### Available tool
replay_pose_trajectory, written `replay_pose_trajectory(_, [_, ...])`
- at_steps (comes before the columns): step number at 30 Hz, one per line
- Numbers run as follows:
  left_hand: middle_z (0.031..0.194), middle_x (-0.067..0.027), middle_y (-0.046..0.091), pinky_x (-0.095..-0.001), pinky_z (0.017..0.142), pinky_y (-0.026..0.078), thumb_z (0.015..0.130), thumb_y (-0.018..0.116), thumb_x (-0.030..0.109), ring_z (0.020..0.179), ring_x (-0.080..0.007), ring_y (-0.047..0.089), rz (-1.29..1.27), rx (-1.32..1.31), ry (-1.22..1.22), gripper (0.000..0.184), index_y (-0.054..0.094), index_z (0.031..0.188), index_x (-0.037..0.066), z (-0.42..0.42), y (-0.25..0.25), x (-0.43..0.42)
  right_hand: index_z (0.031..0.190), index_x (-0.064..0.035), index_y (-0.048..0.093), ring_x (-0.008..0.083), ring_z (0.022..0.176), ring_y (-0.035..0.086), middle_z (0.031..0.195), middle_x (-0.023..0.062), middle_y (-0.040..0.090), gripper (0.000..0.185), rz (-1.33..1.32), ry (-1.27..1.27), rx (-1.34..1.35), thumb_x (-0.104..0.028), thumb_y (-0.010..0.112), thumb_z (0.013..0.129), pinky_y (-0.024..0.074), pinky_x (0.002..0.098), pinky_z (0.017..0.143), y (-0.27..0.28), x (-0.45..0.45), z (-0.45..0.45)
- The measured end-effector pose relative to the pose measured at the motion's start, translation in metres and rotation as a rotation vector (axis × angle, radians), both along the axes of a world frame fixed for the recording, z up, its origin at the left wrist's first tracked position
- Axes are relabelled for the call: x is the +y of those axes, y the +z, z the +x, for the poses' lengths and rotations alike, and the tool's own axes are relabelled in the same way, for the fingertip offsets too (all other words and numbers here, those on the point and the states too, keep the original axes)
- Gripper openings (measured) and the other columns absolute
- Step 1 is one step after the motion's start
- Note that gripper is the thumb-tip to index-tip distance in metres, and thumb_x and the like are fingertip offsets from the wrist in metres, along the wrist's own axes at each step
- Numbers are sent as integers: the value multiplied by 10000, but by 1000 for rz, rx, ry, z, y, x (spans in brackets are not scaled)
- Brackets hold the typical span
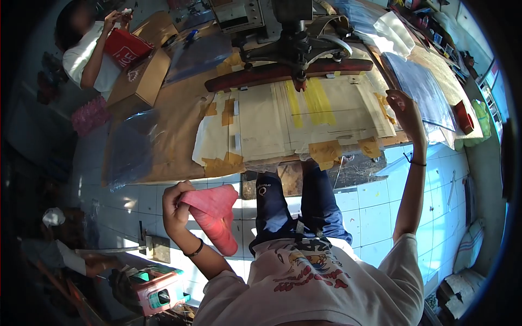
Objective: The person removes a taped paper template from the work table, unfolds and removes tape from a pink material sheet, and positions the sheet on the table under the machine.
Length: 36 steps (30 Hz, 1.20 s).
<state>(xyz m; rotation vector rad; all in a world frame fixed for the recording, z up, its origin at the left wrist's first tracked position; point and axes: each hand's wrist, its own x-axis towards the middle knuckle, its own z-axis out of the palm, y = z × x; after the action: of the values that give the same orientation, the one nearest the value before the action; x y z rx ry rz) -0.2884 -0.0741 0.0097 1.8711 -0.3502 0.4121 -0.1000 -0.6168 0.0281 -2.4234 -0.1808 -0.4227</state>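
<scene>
My left hand (175,209) grips a bunched pink cloth (213,217), which hangs just short of the near edge of the table (144,169), with open tiled floor (375,204) below it. My right hand (403,103) is raised by the right end of the taped board (261,117), fingers curled; I can't tell whether they hold anything. A blue-tinted plastic sheet (421,89) lies just beyond it, and a dark red bar (244,79) runs along the board's far edge.
</scene>
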Motion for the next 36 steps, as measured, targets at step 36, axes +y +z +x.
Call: replay_pose_trajectory(36, [734, -15, 558, -229, 614, 414, 911, 641, 255, 639, -67, 482, -237, 222, 584, 395, 501, 1169, -10, 32, -47, -38, 1031, -19, 629, 100, 655, 597, 800, 26, 641, 351, 330, 78, 441, -312, 691, 850, 490, 251, 585, -32, -36, 99])
